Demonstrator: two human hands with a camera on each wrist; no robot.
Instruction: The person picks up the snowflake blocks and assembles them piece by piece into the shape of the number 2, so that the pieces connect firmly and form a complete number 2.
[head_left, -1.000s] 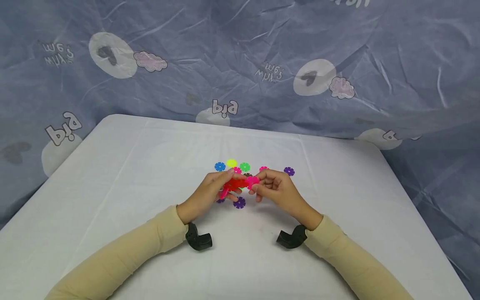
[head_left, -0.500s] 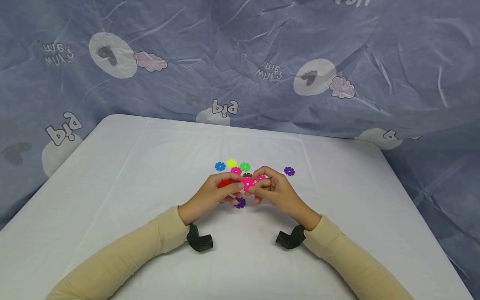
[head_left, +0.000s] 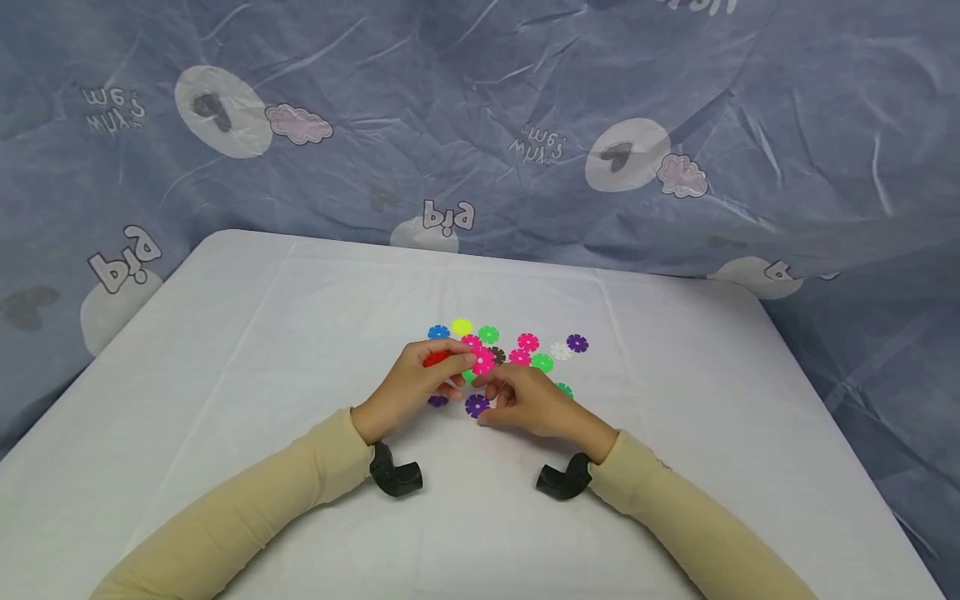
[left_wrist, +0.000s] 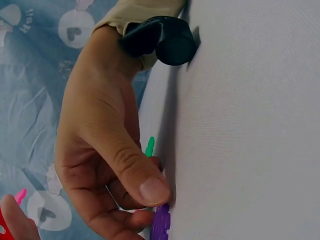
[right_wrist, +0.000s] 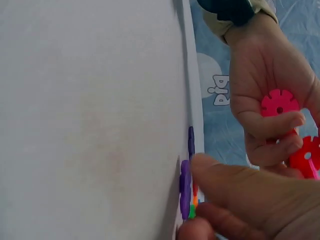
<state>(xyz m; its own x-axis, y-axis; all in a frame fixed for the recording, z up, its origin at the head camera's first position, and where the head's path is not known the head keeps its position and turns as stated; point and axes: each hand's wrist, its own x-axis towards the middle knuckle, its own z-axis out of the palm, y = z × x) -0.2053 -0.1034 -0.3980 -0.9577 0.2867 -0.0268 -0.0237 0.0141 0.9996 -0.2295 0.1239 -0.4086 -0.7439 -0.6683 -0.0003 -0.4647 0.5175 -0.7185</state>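
Note:
My left hand (head_left: 408,379) holds several joined, notched plastic discs above the table. A pink disc (head_left: 482,361) sticks out past its thumb, and a red disc (head_left: 435,359) shows behind its fingers. From the right wrist view, another pink disc (right_wrist: 276,101) lies against the left palm, beside a red disc (right_wrist: 305,161). My right hand (head_left: 543,400) is low over the table, thumb and index finger apart. Its thumb tip is right at the edge of a purple disc (head_left: 477,407) lying on the cloth; in the left wrist view the thumb overlaps this purple disc (left_wrist: 160,225).
Loose notched discs lie around the hands: blue (head_left: 438,332), yellow (head_left: 462,327), brown (head_left: 498,357), white (head_left: 560,352) and several green and pink ones. Another purple disc (head_left: 577,343) lies far right. A white cloth covers the table (head_left: 300,317); patterned fabric (head_left: 480,125) hangs behind.
My right hand has let go of the pink disc and moved down and left to the purple disc. The left hand keeps the joined discs, shifted slightly left.

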